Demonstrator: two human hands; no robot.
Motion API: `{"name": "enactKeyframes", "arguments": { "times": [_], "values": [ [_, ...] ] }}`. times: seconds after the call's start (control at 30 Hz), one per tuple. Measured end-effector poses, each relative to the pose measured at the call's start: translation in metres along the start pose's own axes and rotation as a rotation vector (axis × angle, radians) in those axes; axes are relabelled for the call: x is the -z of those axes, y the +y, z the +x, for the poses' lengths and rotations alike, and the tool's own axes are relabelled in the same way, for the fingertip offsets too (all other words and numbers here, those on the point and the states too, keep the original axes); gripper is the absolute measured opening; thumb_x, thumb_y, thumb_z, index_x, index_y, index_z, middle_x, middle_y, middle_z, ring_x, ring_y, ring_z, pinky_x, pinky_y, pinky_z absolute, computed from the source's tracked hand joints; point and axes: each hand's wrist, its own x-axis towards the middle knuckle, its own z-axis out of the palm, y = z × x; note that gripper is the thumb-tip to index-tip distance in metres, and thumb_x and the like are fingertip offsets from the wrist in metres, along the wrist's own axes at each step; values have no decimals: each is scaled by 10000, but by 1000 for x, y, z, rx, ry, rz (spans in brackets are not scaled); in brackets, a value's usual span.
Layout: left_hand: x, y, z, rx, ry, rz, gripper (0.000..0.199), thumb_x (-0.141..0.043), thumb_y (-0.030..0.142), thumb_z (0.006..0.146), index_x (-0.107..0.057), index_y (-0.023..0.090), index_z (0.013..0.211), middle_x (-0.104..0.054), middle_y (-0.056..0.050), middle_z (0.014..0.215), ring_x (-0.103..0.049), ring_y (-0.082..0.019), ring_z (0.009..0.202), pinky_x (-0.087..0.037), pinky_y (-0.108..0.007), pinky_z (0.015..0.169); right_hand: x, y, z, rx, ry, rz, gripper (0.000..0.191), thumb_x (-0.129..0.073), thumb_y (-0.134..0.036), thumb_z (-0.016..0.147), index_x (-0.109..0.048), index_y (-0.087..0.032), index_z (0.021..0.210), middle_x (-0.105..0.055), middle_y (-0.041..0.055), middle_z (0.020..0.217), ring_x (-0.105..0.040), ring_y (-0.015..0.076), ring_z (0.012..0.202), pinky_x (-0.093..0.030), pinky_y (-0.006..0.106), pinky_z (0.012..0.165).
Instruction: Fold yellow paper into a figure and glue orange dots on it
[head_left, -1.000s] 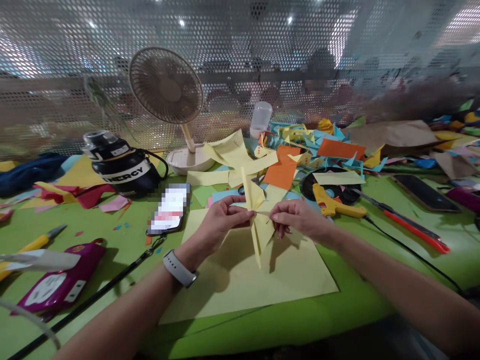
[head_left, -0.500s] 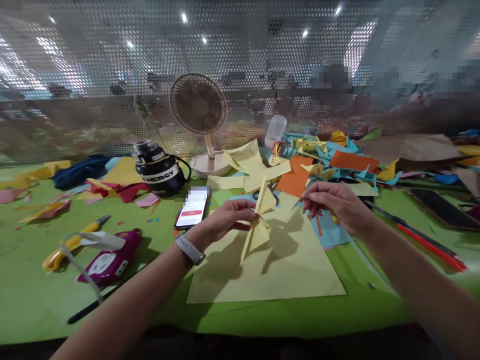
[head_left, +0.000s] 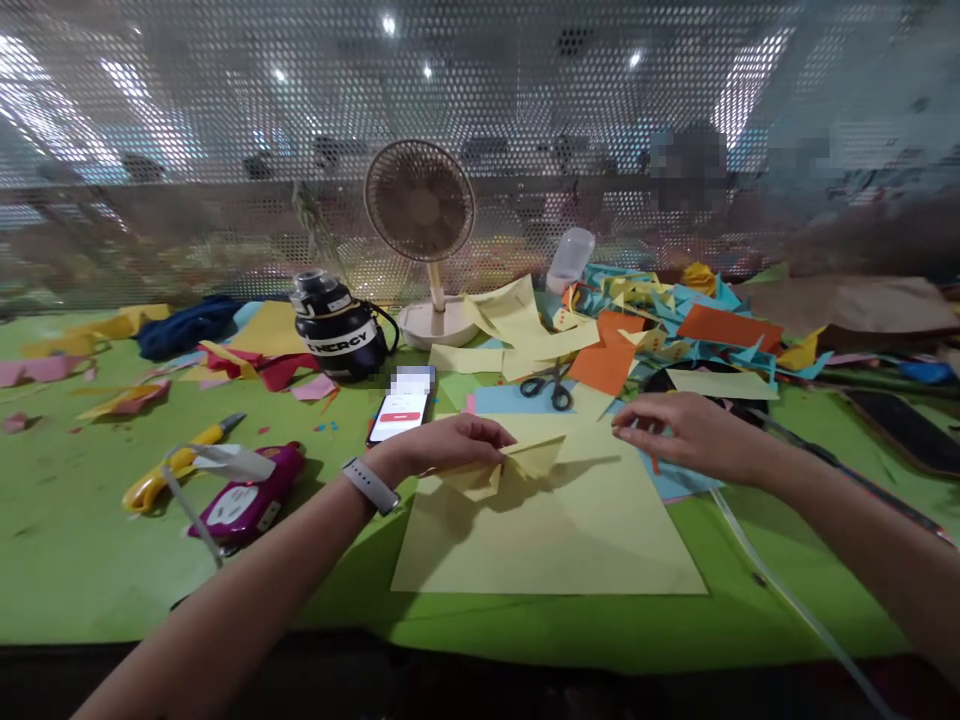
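Note:
My left hand (head_left: 461,445) pinches a folded piece of pale yellow paper (head_left: 536,458) above a large flat yellow sheet (head_left: 570,550). The folded piece lies roughly level, with flaps on both sides of my fingers, and casts a shadow on the sheet. Over the sheet's right edge hovers my right hand (head_left: 664,430), apart from the folded piece. Its thumb and forefinger come together at the tips; whatever they hold, if anything, is too small to make out. Black-handled scissors (head_left: 559,395) lie just beyond the sheet, on blue paper (head_left: 495,400).
A phone (head_left: 401,405) lies left of the scissors, with a black bottle (head_left: 337,335) and a fan (head_left: 439,325) behind. A purple device (head_left: 251,500) and yellow cutter (head_left: 172,465) lie at left. Coloured scraps (head_left: 660,295) pile up at back right; a pale cable (head_left: 780,590) runs at right.
My left hand has turned the folded paper from upright to nearly level and lowered it. The scissors behind it now show fully. My right hand stays raised, and the view has shifted a little left.

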Motion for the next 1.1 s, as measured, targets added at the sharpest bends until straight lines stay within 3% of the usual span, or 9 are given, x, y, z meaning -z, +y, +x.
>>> {"name": "enactKeyframes", "arguments": {
  "times": [0.13, 0.37, 0.47, 0.6, 0.67, 0.73, 0.83, 1.0, 1.1],
  "values": [
    [-10, 10, 6, -62, -166, 209, 208, -642, 222, 741, -701, 214, 940, -689, -22, 797, -596, -133, 648, -450, -214, 582, -11, -20, 12, 9, 42, 191, 306, -518, -449, 856, -694, -202, 903, -692, 60, 918, -604, 200, 813, -422, 282, 698],
    [-18, 31, 10, -188, -180, 293, 389, -673, 227, 738, -587, 213, 1116, -674, -13, 757, -615, -154, 679, -459, -232, 601, -31, -31, 25, 31, -385, 511, 284, -608, -415, 794, -708, -151, 761, -549, -28, 570, -445, 88, 520, -315, 205, 477],
    [-9, 36, 12, -390, 227, 212, 470, -736, 277, 691, -591, 217, 1134, -678, -72, 1005, -604, -212, 982, -460, -285, 818, -35, -25, 23, -136, -284, 737, 281, -673, -421, 740, -687, -141, 742, -555, -35, 571, -441, 72, 499, -320, 199, 463],
    [-7, 32, 22, -592, 906, -319, 354, -706, 336, 726, -589, 228, 1041, -643, -52, 1124, -542, -188, 1127, -415, -274, 918, -41, -22, 23, -429, 85, 1149, 316, -773, -422, 634, -647, -169, 775, -647, -16, 648, -547, 94, 518, -399, 214, 476],
    [-18, 27, 27, -441, 834, -500, 322, -719, 399, 707, -617, 213, 949, -672, -52, 1058, -574, -192, 1075, -437, -285, 887, -45, -24, 25, -489, 135, 1285, 333, -816, -379, 579, -626, -172, 758, -657, -16, 637, -573, 104, 514, -425, 223, 483],
    [-35, 20, 33, -192, 528, -567, 393, -676, 525, 721, -654, 170, 886, -701, -86, 939, -626, -206, 947, -465, -312, 836, -49, -27, 27, -473, 120, 1331, 339, -835, -341, 556, -630, -160, 757, -669, -9, 648, -586, 103, 527, -443, 227, 511],
    [-59, 12, 41, -150, 289, -666, 360, -707, 505, 707, -676, 160, 806, -684, -41, 752, -619, -147, 694, -484, -263, 691, -56, -32, 30, -413, 79, 1305, 350, -844, -320, 548, -657, -135, 779, -674, -2, 666, -575, 83, 544, -432, 211, 533],
    [-66, 6, 47, -138, 364, -677, 247, -777, 374, 668, -698, 144, 708, -652, 0, 645, -540, -79, 553, -428, -177, 537, -65, -34, 31, -375, 44, 1193, 322, -814, -383, 585, -631, -138, 686, -616, -35, 549, -542, 74, 488, -420, 209, 514],
    [-55, 4, 44, -138, 409, -684, 244, -758, 385, 685, -714, 155, 754, -686, -27, 720, -596, -124, 653, -461, -209, 577, -66, -32, 27, -328, -169, 1091, 333, -742, -439, 674, -588, -146, 641, -635, -1, 541, -588, 108, 483, -440, 223, 494]
  ]
}}
